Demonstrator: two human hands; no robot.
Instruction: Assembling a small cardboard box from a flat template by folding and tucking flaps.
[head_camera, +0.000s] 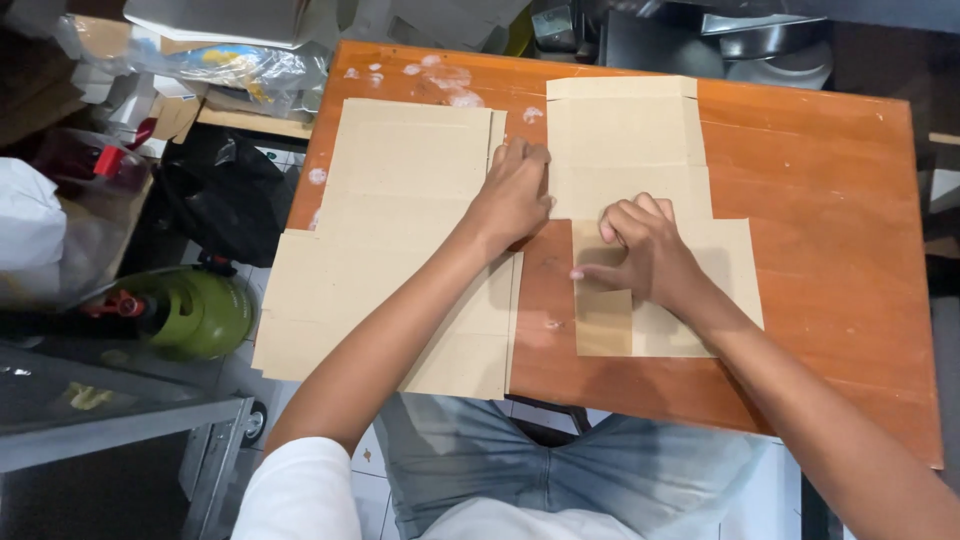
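Two flat pieces of brown cardboard lie on an orange wooden table. The larger cardboard sheet lies on the left and overhangs the table's left and near edges. The smaller cardboard cut-out lies in the middle. My left hand rests palm down on the right edge of the larger sheet, its fingertips reaching the smaller piece. My right hand presses on the smaller piece with fingers curled under and thumb out to the left. Neither hand grips anything that I can see.
White smears mark the table's far left corner. A green gas cylinder with a red valve stands on the floor at left, by a black bag and a grey metal shelf. Boxes and plastic clutter fill the far left; metal bowls sit behind.
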